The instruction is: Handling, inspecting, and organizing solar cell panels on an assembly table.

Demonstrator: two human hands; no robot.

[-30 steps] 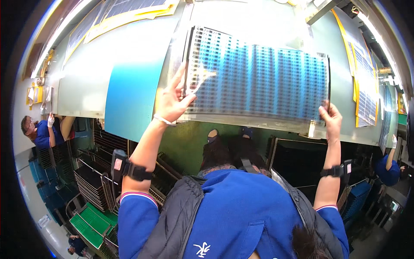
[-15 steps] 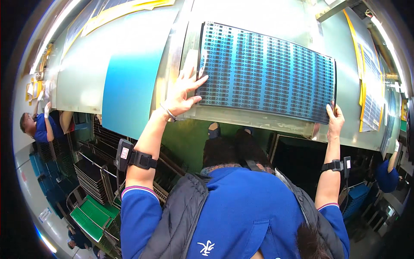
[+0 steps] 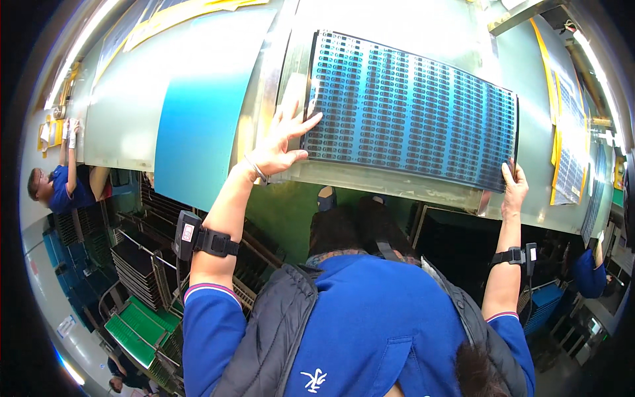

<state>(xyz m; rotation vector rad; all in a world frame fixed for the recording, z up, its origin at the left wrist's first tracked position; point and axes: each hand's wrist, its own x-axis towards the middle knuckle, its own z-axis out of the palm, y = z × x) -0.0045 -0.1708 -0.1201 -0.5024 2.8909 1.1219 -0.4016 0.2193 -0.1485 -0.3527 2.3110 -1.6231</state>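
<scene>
A rectangular blue panel (image 3: 411,112) with dense rows of small dark repeated marks and a dark border lies slightly tilted on the pale bench. My left hand (image 3: 283,142) rests at its left edge, fingers spread, fingertips touching the border. At the lower right corner, my right hand (image 3: 514,184) pinches the panel, thumb on top and the fingers partly hidden along the edge. To the left of my left arm, a plain blue sheet (image 3: 198,132) lies on the bench and hangs over its front edge.
Yellow-edged patterned sheets (image 3: 569,132) are on the bench at right, with more yellow sheets (image 3: 178,23) at the far left. Below stand a rack of dark boards (image 3: 139,268) and a green tray (image 3: 140,331). Co-workers (image 3: 69,185) stand at both sides.
My hands and the patterned panel stay almost where they were, with a very slight shift. The co-worker at left has brought both gloved hands together higher up at the bench.
</scene>
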